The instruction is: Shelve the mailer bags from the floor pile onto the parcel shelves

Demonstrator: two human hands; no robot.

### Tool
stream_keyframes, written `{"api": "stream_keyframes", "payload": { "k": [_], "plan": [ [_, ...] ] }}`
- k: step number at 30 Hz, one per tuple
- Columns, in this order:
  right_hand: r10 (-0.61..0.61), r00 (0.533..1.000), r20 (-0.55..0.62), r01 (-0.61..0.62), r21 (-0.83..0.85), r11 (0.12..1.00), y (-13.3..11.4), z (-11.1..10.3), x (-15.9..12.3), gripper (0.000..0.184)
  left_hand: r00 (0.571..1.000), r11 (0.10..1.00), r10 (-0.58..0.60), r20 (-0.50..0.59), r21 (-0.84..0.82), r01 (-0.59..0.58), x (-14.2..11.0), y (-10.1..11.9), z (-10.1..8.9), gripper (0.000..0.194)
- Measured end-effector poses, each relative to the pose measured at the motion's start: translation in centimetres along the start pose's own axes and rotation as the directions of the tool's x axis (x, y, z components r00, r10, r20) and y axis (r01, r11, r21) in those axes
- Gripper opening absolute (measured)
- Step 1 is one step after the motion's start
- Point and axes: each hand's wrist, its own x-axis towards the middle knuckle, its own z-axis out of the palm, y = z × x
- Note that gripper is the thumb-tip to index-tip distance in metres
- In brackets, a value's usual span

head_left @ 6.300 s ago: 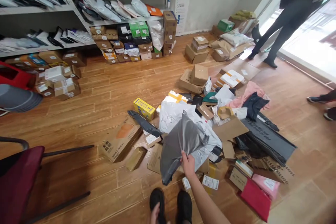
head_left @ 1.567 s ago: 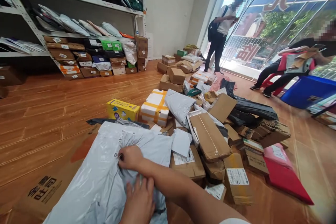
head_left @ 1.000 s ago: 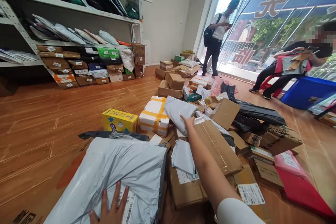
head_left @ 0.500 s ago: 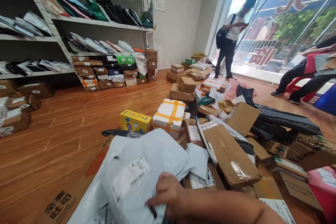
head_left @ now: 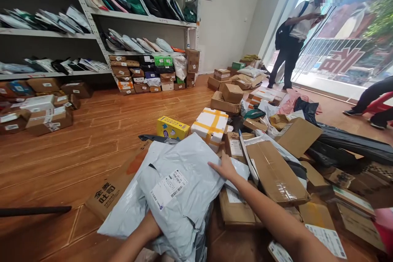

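I find the right hand (head_left: 226, 168) lying flat, fingers spread and open, on the far right edge of the top grey mailer bag (head_left: 184, 196); this grip presses on the bag and closes on nothing. The left hand is hidden: only the left forearm (head_left: 138, 237) shows, running in under the near edge of the same bag, so I cannot tell whether that grip is open or closed, or what it has hold of.

The bag rests on a second grey bag (head_left: 123, 213), which lies across a flat brown carton with printed characters (head_left: 113, 190) on the wooden floor (head_left: 76, 147). Its shipping label (head_left: 168, 188) faces up. The bag's long axis runs from near left to far right, directly between the two arms: the left forearm at the near end, the right hand at the far end. The right hand is the one plainly in contact.

Just beyond the right hand stand a white box with yellow tape (head_left: 210, 125) and a yellow box (head_left: 172, 127); a long taped carton (head_left: 274, 172) lies just right of the right forearm. Another person (head_left: 294, 37) stands well apart by the glass front.
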Motion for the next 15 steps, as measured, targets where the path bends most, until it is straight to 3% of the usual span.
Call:
{"api": "stream_keyframes", "payload": {
  "k": [1, 3, 6, 8, 10, 12, 15],
  "plan": [
    [0.073, 0.996, 0.047, -0.076, 0.048, 0.996, 0.3, 0.1, 0.7, 0.086, 0.998, 0.998, 0.057, -0.032, 0.018, -0.056, 0.0, 0.2, -0.5, 0.072],
    [0.085, 0.991, 0.102, -0.098, 0.135, 0.986, 0.3, 0.7, 1.4, 0.072, 0.987, 0.994, 0.101, -0.124, -0.027, -0.105, 0.2, 0.7, -1.3, 0.064],
    [-0.012, 1.0, 0.015, 0.008, 0.235, 0.972, -0.9, 0.7, 1.8, 0.058, 0.959, 0.909, -0.102, -0.264, -0.417, -0.018, 0.7, 1.8, -2.4, 0.055],
    [-0.131, 0.991, 0.038, 0.108, 0.368, 0.923, -1.9, -0.1, 2.4, 0.053, 0.942, 0.771, -0.224, -0.248, -0.637, 0.016, 0.8, 2.6, -3.3, 0.061],
    [-0.247, 0.951, 0.183, 0.119, 0.522, 0.845, -2.5, -1.0, 3.3, 0.051, 0.946, 0.657, -0.264, -0.189, -0.753, 0.033, 0.7, 3.0, -4.5, 0.086],
    [-0.313, 0.88, 0.357, 0.039, 0.602, 0.797, -2.4, -1.4, 4.3, 0.052, 0.953, 0.606, -0.271, -0.135, -0.793, 0.06, 0.5, 3.0, -5.6, 0.103],
    [-0.343, 0.802, 0.488, -0.051, 0.629, 0.775, -1.3, -1.1, 5.1, 0.058, 0.953, 0.583, -0.287, -0.095, -0.807, 0.095, 0.2, 2.7, -6.5, 0.096]
  ]
}}
